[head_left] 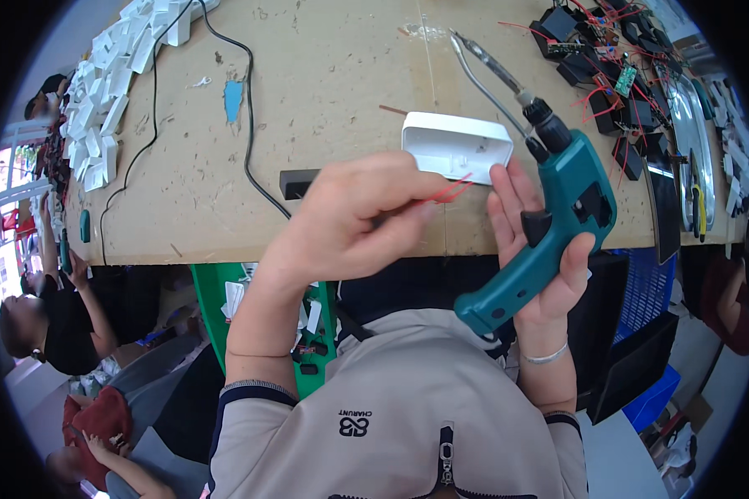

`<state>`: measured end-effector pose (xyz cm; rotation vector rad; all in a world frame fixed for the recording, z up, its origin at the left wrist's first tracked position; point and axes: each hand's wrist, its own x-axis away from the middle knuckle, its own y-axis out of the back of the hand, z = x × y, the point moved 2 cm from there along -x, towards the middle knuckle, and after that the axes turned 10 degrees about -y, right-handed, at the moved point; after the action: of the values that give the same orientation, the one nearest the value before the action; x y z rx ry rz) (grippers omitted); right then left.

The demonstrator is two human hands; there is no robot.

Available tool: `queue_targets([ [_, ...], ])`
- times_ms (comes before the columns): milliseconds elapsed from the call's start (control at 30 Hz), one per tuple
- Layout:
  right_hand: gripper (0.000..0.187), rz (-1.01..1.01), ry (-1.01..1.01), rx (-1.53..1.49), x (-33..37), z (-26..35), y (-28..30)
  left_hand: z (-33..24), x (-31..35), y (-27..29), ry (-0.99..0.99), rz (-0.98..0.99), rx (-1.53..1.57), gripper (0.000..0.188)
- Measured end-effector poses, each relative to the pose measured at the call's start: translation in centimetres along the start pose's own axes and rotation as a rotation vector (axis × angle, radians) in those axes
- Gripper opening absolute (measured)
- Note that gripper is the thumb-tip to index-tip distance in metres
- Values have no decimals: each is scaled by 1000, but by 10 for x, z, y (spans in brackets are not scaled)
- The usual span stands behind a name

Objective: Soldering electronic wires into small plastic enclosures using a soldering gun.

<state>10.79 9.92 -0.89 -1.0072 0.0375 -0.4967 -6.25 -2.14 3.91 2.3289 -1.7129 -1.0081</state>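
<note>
My left hand (358, 212) is closed in a pinch on thin red wires (455, 189), whose ends stick out past its fingertips toward the case. A white oblong plastic case (416, 148) lies open side up on the bench in front of my hands. My right hand (558, 283) holds a teal soldering gun (576, 170) between thumb and palm. Its outstretched fingers reach to the near right corner of the case. The gun's metal tip and thin curved feed tube point up and away to the left, above the bench. Part of the wires is hidden by my left hand.
Beside my left hand lies a black block (296, 184). A black cable (250, 108) crosses the bench. White plastic parts (100, 108) are heaped far left; black modules with red wires (637, 112) pile up at right. A green bin (212, 299) stands below the edge. Other people sit at left.
</note>
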Motion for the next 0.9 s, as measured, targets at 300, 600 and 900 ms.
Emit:
queue_targets([
  [300, 88, -16, 23, 57, -6, 10, 10, 8, -4, -45, -22, -14, 42, 15],
  [600, 88, 82, -2, 142, 9, 12, 16, 1, -8, -46, 92, -12, 13, 12],
  [900, 88, 110, -35, 175, 9, 11, 14, 2, -5, -51, 12, -48, -112, 17],
])
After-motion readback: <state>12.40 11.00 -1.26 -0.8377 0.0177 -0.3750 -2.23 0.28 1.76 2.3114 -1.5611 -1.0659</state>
